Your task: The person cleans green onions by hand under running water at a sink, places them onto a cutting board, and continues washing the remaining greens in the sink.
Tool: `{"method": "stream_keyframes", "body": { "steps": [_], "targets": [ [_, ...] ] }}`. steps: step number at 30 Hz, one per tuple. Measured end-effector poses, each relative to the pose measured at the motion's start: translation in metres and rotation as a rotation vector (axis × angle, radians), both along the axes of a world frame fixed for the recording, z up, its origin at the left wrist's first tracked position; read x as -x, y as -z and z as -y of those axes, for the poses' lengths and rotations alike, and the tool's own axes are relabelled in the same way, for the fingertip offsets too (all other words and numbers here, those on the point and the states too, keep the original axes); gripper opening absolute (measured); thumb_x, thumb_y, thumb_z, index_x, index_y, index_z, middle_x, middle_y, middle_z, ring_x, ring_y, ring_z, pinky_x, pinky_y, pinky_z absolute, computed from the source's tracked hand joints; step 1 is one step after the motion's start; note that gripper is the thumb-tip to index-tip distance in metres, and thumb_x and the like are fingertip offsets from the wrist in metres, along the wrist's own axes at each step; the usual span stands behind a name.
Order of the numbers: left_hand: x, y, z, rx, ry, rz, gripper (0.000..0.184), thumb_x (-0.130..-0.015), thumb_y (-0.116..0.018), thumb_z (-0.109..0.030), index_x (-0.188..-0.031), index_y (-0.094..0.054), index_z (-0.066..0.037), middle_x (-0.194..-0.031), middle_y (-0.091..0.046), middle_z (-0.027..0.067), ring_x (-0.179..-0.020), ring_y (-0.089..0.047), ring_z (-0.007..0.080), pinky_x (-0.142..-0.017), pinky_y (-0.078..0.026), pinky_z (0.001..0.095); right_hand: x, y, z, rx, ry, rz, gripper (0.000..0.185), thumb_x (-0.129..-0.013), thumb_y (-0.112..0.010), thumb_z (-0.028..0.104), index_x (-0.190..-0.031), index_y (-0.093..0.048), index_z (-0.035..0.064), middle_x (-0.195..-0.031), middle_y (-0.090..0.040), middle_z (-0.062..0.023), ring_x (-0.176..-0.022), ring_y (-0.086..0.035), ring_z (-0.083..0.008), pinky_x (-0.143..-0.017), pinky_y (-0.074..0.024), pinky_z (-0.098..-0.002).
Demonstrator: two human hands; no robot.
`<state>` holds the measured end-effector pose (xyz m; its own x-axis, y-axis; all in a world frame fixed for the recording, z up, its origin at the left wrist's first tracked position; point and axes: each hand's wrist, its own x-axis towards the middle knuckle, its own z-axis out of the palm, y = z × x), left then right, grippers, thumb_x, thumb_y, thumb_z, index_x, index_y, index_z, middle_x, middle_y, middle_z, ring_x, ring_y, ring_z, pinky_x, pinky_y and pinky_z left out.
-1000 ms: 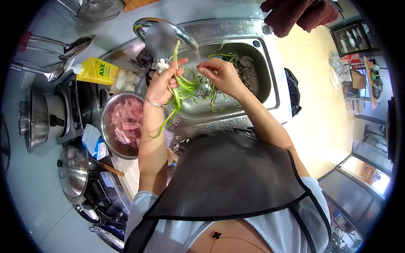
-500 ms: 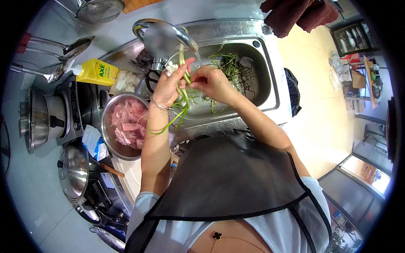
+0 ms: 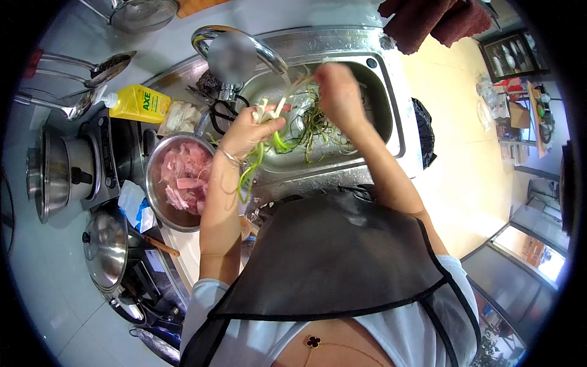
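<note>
My left hand [image 3: 249, 131] is closed around green onions [image 3: 260, 153], their white ends up and green leaves hanging below by the wrist. To the right, over the steel sink [image 3: 391, 122], my right hand [image 3: 338, 92] is blurred, its fingers closed near the roots and thin strands by the white ends. What it pinches is too blurred to tell. Loose green trimmings [image 3: 315, 128] lie in the sink below. The chrome faucet [image 3: 269, 55] arches over both, its spout close to the white stalks.
A metal bowl of raw meat [image 3: 183, 177] sits left of my left forearm. Beyond are a yellow soap bottle [image 3: 142, 103], black-handled scissors [image 3: 221, 116], a lidded pan [image 3: 105, 251] and a steel pot [image 3: 73, 168]. Dark red cloths [image 3: 428, 24] hang at the upper right.
My right hand has moved up and right, away from the stalks it touched half a second ago. My left hand still holds the onions, slightly lower, with the white ends shifted right.
</note>
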<state>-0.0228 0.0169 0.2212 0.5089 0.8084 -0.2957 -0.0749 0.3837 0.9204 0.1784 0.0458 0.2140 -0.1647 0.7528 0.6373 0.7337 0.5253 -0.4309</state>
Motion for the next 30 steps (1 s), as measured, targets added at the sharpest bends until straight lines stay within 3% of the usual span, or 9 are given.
{"method": "stream_keyframes", "body": {
  "steps": [2, 4, 11, 14, 18, 22, 24, 26, 30],
  "targets": [
    [0.011, -0.008, 0.003, 0.038, 0.072, -0.175, 0.026, -0.079, -0.055, -0.014, -0.102, -0.056, -0.001, -0.064, -0.044, -0.0066, -0.052, -0.031, 0.0008, -0.044, -0.022, 0.0157, -0.028, -0.009, -0.010, 0.182, 0.259, 0.027, 0.008, -0.067, -0.047, -0.005, -0.072, -0.047, 0.0015, -0.069, -0.051, -0.0165, -0.068, -0.050, -0.0332, -0.061, -0.0399, -0.0403],
    [0.016, -0.008, 0.005, -0.054, 0.057, -0.120, 0.027, -0.081, -0.050, -0.015, -0.102, -0.056, 0.001, -0.065, -0.047, -0.0051, -0.053, -0.034, 0.0012, -0.046, -0.025, 0.0150, -0.054, 0.009, -0.025, 0.055, 0.237, 0.015, 0.012, -0.066, -0.046, -0.006, -0.075, -0.047, 0.0011, -0.068, -0.051, -0.0164, -0.067, -0.049, -0.0335, -0.061, -0.0396, -0.0412],
    [0.003, 0.010, 0.003, -0.229, -0.004, -0.377, 0.018, -0.076, -0.050, -0.008, -0.060, -0.053, 0.000, -0.072, -0.056, 0.0029, -0.063, -0.047, 0.0096, -0.060, -0.038, 0.0234, -0.064, 0.090, -0.041, 0.204, 0.360, 0.115, 0.003, -0.070, -0.049, 0.002, -0.072, -0.047, 0.0004, -0.071, -0.053, -0.0193, -0.071, -0.052, -0.0355, -0.062, -0.0399, -0.0429],
    [0.025, 0.008, 0.011, -0.186, -0.093, -0.317, 0.014, -0.076, -0.050, -0.007, -0.066, -0.056, 0.001, -0.073, -0.057, 0.0032, -0.064, -0.048, 0.0093, -0.060, -0.038, 0.0230, -0.103, 0.133, -0.048, 0.389, 0.564, 0.064, 0.004, -0.067, -0.046, 0.001, -0.070, -0.049, -0.0003, -0.068, -0.055, -0.0214, -0.068, -0.054, -0.0384, -0.062, -0.0424, -0.0461],
    [0.035, 0.008, 0.014, -0.197, -0.263, -0.315, 0.013, -0.077, -0.049, -0.003, -0.082, -0.058, 0.004, -0.069, -0.054, 0.0015, -0.064, -0.048, 0.0081, -0.061, -0.037, 0.0213, -0.120, 0.163, -0.054, 0.799, 0.227, 0.681, 0.020, -0.072, -0.050, 0.011, -0.090, -0.057, 0.0041, -0.091, -0.056, -0.0185, -0.083, -0.055, -0.0344, -0.072, -0.0458, -0.0398],
    [0.030, 0.016, 0.009, -0.227, -0.259, -0.313, 0.018, -0.077, -0.049, -0.004, -0.092, -0.057, 0.005, -0.067, -0.053, 0.0008, -0.065, -0.048, 0.0072, -0.063, -0.037, 0.0208, -0.033, 0.064, -0.025, 0.286, -0.086, -0.024, 0.033, -0.072, -0.058, 0.010, -0.104, -0.053, 0.0058, -0.104, -0.050, -0.0168, -0.094, -0.050, -0.0322, -0.080, -0.0420, -0.0354],
    [0.027, 0.013, 0.010, -0.172, -0.271, -0.305, 0.018, -0.077, -0.051, -0.005, -0.091, -0.057, 0.004, -0.069, -0.055, 0.0015, -0.067, -0.049, 0.0073, -0.065, -0.038, 0.0208, -0.003, 0.024, -0.012, 0.244, -0.316, -0.108, 0.037, -0.070, -0.061, 0.011, -0.106, -0.052, 0.0060, -0.103, -0.052, -0.0155, -0.092, -0.051, -0.0309, -0.079, -0.0423, -0.0340],
    [0.024, 0.012, 0.011, -0.123, -0.286, -0.297, 0.017, -0.077, -0.052, -0.005, -0.090, -0.058, 0.004, -0.071, -0.057, 0.0021, -0.069, -0.050, 0.0075, -0.067, -0.038, 0.0209, 0.003, 0.030, -0.011, 0.534, -0.354, 0.020, 0.037, -0.068, -0.062, 0.009, -0.104, -0.053, 0.0053, -0.092, -0.056, -0.0126, -0.086, -0.054, -0.0289, -0.078, -0.0426, -0.0336],
    [0.014, 0.022, 0.010, -0.117, -0.189, -0.286, 0.021, -0.072, -0.062, -0.013, -0.085, -0.059, 0.003, -0.077, -0.061, 0.0069, -0.069, -0.053, 0.0091, -0.065, -0.042, 0.0238, 0.021, 0.035, -0.016, 0.326, -0.429, 0.056, 0.029, -0.067, -0.060, 0.010, -0.095, -0.056, 0.0043, -0.080, -0.058, -0.0098, -0.079, -0.055, -0.0271, -0.074, -0.0431, -0.0337]
  ]
}}
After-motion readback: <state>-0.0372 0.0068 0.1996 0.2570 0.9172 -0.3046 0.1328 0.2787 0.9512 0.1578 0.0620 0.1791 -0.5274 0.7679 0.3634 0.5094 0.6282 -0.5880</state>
